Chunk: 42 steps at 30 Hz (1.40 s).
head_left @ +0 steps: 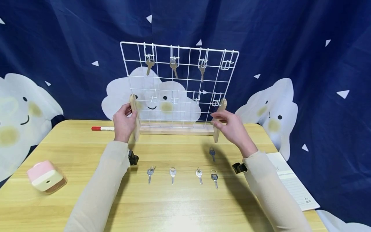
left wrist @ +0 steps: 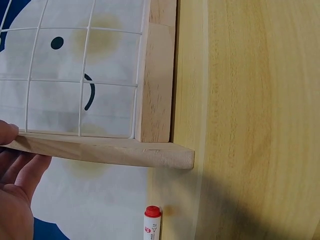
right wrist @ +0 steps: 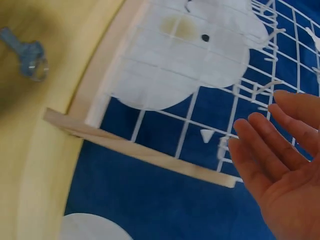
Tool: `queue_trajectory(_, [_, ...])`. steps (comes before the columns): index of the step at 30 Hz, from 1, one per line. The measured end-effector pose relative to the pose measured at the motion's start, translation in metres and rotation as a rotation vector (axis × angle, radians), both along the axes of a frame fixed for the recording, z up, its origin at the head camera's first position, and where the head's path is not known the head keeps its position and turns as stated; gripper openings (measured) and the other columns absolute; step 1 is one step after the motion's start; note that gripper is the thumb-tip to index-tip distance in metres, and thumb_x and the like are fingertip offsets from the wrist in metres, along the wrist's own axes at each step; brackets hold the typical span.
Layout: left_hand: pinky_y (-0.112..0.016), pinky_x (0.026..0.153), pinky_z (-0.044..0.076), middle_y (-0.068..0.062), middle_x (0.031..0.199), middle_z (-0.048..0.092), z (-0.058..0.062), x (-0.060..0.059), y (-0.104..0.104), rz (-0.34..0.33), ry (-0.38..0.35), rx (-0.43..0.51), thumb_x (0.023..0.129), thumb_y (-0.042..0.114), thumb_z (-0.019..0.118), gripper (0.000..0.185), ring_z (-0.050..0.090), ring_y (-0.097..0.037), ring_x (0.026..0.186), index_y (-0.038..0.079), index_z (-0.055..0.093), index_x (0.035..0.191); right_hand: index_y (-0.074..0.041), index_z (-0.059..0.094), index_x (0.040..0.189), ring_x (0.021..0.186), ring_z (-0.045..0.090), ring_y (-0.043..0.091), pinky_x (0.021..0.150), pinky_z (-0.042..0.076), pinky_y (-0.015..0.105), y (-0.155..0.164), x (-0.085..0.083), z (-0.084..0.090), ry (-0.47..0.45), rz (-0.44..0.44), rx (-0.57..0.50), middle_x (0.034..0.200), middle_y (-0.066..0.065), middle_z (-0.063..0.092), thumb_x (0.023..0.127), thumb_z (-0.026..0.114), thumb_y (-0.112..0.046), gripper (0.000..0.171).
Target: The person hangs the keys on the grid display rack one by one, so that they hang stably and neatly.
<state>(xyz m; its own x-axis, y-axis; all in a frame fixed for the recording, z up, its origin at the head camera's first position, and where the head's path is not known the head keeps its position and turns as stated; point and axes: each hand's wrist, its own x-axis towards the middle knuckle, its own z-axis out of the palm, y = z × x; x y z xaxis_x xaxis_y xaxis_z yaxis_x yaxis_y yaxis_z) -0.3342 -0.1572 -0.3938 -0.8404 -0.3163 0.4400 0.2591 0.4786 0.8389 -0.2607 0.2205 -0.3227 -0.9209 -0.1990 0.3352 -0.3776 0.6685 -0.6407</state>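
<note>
Head view showed both arms in pale sleeves reaching forward across the wooden table (head_left: 185, 206) to a white wire grid rack (head_left: 179, 83) standing upright at its far edge in a wooden base. The left hand (head_left: 124, 124) was at the rack's left wooden post (head_left: 134, 117), fingers curled against it with the thumb toward the grid; in the left wrist view only the fingertips (left wrist: 15, 165) showed, lying under and against the post, so the full grip could not be made out. The right hand (head_left: 232, 127) sat by the right wooden post (head_left: 219, 119), fingers nearly straight and slightly apart; the right wrist view showed an open palm (right wrist: 280, 175) with fingers spread just beside the post's end, and whether it touched the wood could not be told. A small black device was strapped at each wrist, partly cut off by the sleeves. Three keys (head_left: 174, 66) hung from hooks along the top row of the rack; a fourth top hook (head_left: 227, 64) carried nothing. Further small hooks lower on the grid were too fine to count. Five keys lay on the table: four in a row (head_left: 172, 174) near the person, and one darker key (head_left: 212, 153) apart, nearer the rack's right foot. One red-capped marker (head_left: 102, 128) lay left of the rack, one pink and cream box (head_left: 46, 176) near the left edge, and one sheet of paper (head_left: 292, 183) at the right, partly cut off by the right arm.
</note>
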Motion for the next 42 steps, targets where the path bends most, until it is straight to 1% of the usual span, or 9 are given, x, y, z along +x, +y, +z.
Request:
queue_trajectory(3, [-0.032,0.096,0.052,-0.02,0.12,0.066,0.001,0.0,0.0,0.003,0.003,-0.008,0.093,0.003,0.063,0.035,0.064,-0.028,0.11,-0.003,0.062,0.127,-0.003,0.069,0.117,0.107,0.064,0.033,0.095,0.051,0.046,0.004,0.001,-0.01,-0.014,0.009,0.012,0.117,0.012,0.067,0.092,0.068,-0.008,0.026])
queue_trajectory(8, [-0.032,0.097,0.051,-0.019,0.123,0.065,0.001,0.0,-0.001,0.003,-0.022,-0.015,0.094,0.006,0.062,0.036,0.063,-0.027,0.112,-0.001,0.061,0.13,-0.001,0.069,0.118,0.109,0.062,0.037,0.097,0.05,0.048,0.009,0.003,-0.026,-0.053,0.032,0.051,0.119,0.013,0.065,0.09,0.069,-0.006,0.028])
queue_trajectory(15, [-0.032,0.098,0.05,-0.02,0.123,0.064,0.0,0.002,0.0,-0.017,-0.025,-0.007,0.094,0.005,0.062,0.037,0.062,-0.028,0.113,-0.002,0.06,0.13,-0.001,0.066,0.124,0.119,0.055,0.037,0.101,0.046,0.051,0.017,0.009,-0.048,-0.188,0.095,0.093,0.127,0.017,0.062,0.09,0.071,-0.009,0.035])
queue_trajectory(20, [-0.032,0.099,0.049,-0.02,0.124,0.063,0.0,0.003,-0.001,-0.016,-0.022,-0.016,0.094,0.005,0.062,0.037,0.061,-0.028,0.115,-0.002,0.06,0.131,0.001,0.063,0.126,0.12,0.053,0.039,0.102,0.045,0.053,0.02,0.007,-0.068,-0.245,0.128,0.122,0.127,0.019,0.061,0.09,0.069,-0.008,0.037])
queue_trajectory(25, [-0.032,0.099,0.049,-0.02,0.125,0.063,0.0,0.003,-0.001,-0.016,-0.028,-0.026,0.095,0.006,0.062,0.037,0.061,-0.028,0.115,-0.001,0.059,0.132,0.002,0.064,0.123,0.121,0.054,0.039,0.102,0.045,0.053,0.022,0.006,-0.082,-0.298,0.129,0.151,0.127,0.02,0.062,0.089,0.071,-0.007,0.036])
queue_trajectory(29, [-0.032,0.099,0.049,-0.02,0.126,0.063,-0.001,0.003,-0.001,-0.013,-0.024,-0.027,0.095,0.006,0.062,0.037,0.061,-0.028,0.116,-0.001,0.059,0.131,0.003,0.065,0.121,0.116,0.057,0.039,0.099,0.047,0.051,0.023,0.006,-0.088,-0.307,0.122,0.181,0.123,0.021,0.063,0.087,0.072,-0.005,0.036])
queue_trajectory(33, [-0.032,0.1,0.049,-0.02,0.126,0.063,-0.001,0.003,0.0,-0.011,-0.023,-0.026,0.095,0.006,0.062,0.037,0.061,-0.028,0.116,-0.001,0.059,0.131,0.007,0.065,0.118,0.107,0.062,0.036,0.094,0.052,0.048,0.024,0.005,-0.092,-0.334,0.104,0.175,0.115,0.021,0.065,0.085,0.073,-0.003,0.035])
queue_trajectory(36, [-0.032,0.1,0.049,-0.02,0.126,0.063,-0.001,0.004,0.0,-0.009,-0.023,-0.031,0.095,0.006,0.062,0.037,0.061,-0.028,0.116,-0.001,0.059,0.131,0.008,0.065,0.114,0.099,0.064,0.032,0.088,0.054,0.044,0.023,0.003,-0.097,-0.344,0.095,0.194,0.107,0.018,0.066,0.085,0.074,-0.002,0.032])
queue_trajectory(42, [-0.033,0.099,0.049,-0.02,0.125,0.063,-0.001,0.004,-0.001,-0.007,-0.013,-0.04,0.095,0.006,0.062,0.037,0.061,-0.029,0.115,-0.001,0.059,0.131,0.005,0.068,0.112,0.089,0.061,0.024,0.082,0.054,0.039,0.021,-0.001,-0.102,-0.322,0.085,0.287,0.097,0.01,0.065,0.085,0.075,-0.003,0.03])
